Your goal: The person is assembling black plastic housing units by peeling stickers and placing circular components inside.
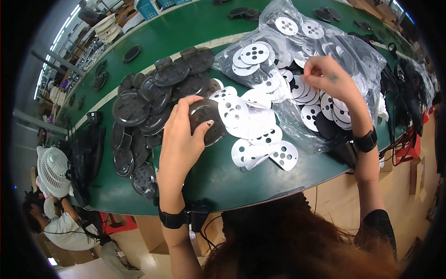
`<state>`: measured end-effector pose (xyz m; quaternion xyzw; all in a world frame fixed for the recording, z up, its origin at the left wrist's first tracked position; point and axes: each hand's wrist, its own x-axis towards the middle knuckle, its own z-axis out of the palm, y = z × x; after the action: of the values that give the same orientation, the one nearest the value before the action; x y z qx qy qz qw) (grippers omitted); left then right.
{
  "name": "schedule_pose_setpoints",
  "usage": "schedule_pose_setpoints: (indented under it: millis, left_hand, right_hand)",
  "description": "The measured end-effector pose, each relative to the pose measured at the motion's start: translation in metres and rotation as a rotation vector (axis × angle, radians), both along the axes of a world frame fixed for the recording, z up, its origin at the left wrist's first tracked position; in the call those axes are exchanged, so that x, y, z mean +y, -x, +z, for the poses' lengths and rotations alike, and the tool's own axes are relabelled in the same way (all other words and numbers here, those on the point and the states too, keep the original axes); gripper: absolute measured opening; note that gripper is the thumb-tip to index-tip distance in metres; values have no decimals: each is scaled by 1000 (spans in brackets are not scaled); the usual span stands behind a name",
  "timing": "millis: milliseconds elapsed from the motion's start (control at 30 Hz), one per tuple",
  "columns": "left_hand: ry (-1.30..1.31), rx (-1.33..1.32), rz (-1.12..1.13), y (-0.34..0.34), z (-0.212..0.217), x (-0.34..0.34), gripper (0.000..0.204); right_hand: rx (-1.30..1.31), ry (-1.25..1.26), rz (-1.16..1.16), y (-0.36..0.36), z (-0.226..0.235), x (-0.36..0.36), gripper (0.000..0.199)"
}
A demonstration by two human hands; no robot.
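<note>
left hand: the left hand (179,139) has its grip closed on a dark round disc (206,122), thumb across the face, just above the green tabletop (218,179).
right hand: the right hand (331,76) pinches at the white perforated discs (306,90) inside an opened clear plastic bag (320,51); what the fingers grip cannot be made out.
edges: the tabletop's near edge curves just in front of the person; a bare green patch lies between that edge and the loose white discs (255,128).
packages: a second clear bag (253,58) of white discs lies just beside the first.
counts: a pile of black discs (148,107) on the left, too overlapped to count.
surroundings: a white fan (53,171) beyond the left end.
</note>
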<state>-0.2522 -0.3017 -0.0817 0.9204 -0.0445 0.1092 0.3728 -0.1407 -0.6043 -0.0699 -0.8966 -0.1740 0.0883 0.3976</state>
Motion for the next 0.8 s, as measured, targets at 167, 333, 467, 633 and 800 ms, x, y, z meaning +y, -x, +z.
schedule_pose_setpoints:
  millis: [167,333,467,633,800]
  left_hand:
    - [184,-147,-38,1,11,8,32]
    - [862,10,-90,7,15,1,38]
    - [1149,162,-173,6,9,4,47]
    - [1190,198,-131,6,15,-11,50]
    - [1077,156,-139,7,16,-20,47]
  right_hand:
    - [-302,69,19,8,8,-5,15]
    - [-417,340,98,8,-24,9,32]
    - [-126,215,-11,9,-28,11,38]
    - [-409,339,60,4,-38,6,42]
    - [-113,266,-20,0,-18,10,36]
